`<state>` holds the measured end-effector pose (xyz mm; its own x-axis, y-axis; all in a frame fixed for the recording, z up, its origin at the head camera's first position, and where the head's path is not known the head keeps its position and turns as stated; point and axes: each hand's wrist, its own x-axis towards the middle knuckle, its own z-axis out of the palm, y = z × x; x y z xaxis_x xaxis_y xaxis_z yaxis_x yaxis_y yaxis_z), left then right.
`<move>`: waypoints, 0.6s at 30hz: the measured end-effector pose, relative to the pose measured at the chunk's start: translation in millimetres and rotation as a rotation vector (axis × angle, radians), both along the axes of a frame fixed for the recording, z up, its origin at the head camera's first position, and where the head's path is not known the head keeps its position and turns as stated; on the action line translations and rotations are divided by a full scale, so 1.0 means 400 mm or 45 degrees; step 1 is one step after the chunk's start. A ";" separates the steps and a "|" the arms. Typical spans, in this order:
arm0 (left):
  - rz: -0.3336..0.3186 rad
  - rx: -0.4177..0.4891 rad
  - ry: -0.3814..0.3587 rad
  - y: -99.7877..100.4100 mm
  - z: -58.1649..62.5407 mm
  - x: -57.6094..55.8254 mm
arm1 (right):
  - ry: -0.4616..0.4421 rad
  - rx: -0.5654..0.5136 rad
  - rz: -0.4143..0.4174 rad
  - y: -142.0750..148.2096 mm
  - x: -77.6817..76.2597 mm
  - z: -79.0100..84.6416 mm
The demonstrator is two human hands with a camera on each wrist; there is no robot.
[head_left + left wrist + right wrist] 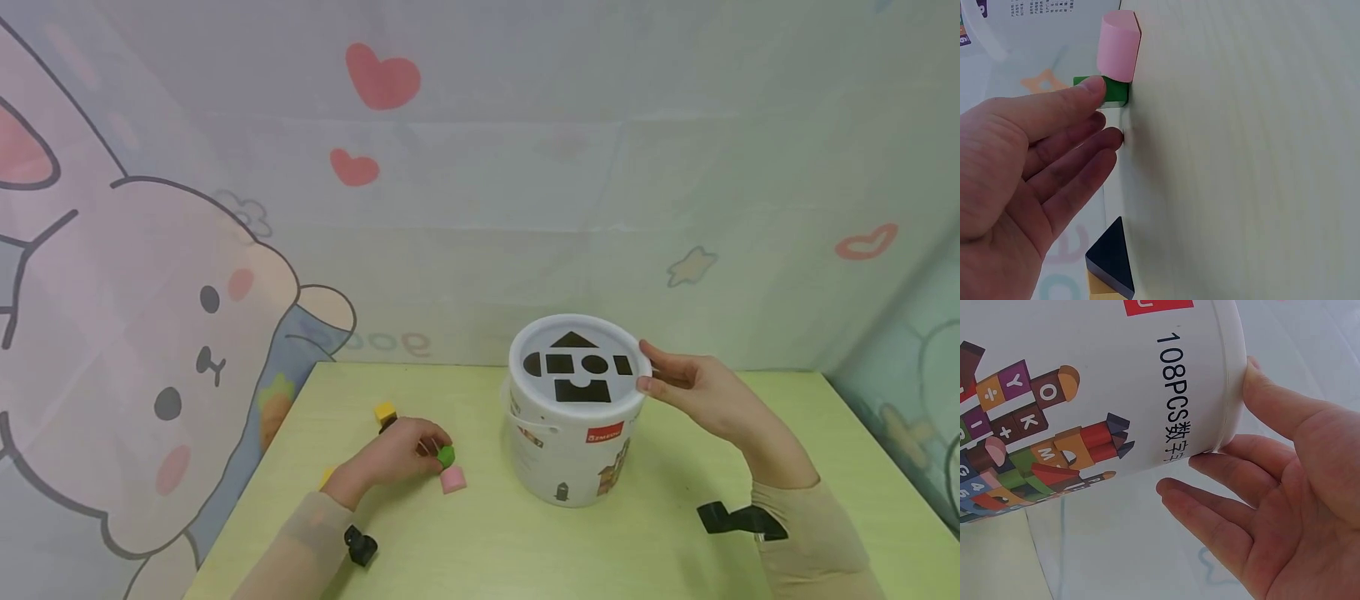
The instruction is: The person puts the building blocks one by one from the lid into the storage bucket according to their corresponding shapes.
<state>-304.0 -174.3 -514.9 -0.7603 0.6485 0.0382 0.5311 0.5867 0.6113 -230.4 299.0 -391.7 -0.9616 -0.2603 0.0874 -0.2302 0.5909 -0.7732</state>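
My left hand (397, 454) pinches a green block (447, 456) between thumb and finger, low over the table. In the left wrist view the other fingers of that hand reach out past the block. Right beside the green block is a pink block (453, 479) with a rounded side, seen also in that view. My right hand (708, 396) grips the rim of a white bucket (543, 467) at its right side, thumb and fingers on the lid edge. The white lid (536, 390) has several shaped cutouts and sits on the upright bucket.
Left of my left hand a yellow block (385, 412) stands close to a dark triangular block (1110, 259). Another yellow piece (327, 477) is partly hidden behind the left wrist. The pale green table (667, 533) ends at a printed curtain (480, 250).
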 end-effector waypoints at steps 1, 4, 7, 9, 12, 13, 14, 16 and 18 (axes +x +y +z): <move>0.006 -0.002 -0.004 0.000 0.001 0.001 | 0.002 -0.001 0.001 0.000 0.000 0.001; 0.018 -0.002 -0.011 -0.001 0.001 0.002 | -0.002 0.000 -0.002 -0.001 0.001 0.002; 0.037 -0.003 -0.016 -0.002 -0.003 0.002 | -0.009 0.001 -0.007 -0.001 0.003 0.002; 0.049 -0.001 -0.003 -0.002 -0.005 0.001 | -0.014 -0.006 -0.007 -0.001 0.003 0.000; 0.072 0.004 0.036 -0.002 -0.008 0.001 | -0.018 -0.028 0.004 -0.001 0.003 -0.002; 0.079 0.011 0.052 -0.003 -0.008 0.001 | -0.019 -0.035 0.008 -0.001 0.003 -0.002; 0.086 0.018 0.066 -0.002 -0.008 0.000 | -0.020 -0.042 0.011 -0.001 0.002 -0.002; 0.096 0.036 0.093 -0.002 -0.008 0.000 | -0.018 -0.043 0.011 -0.001 0.002 -0.002; 0.101 0.065 0.117 -0.002 -0.008 0.000 | -0.015 -0.039 0.008 -0.002 0.002 0.000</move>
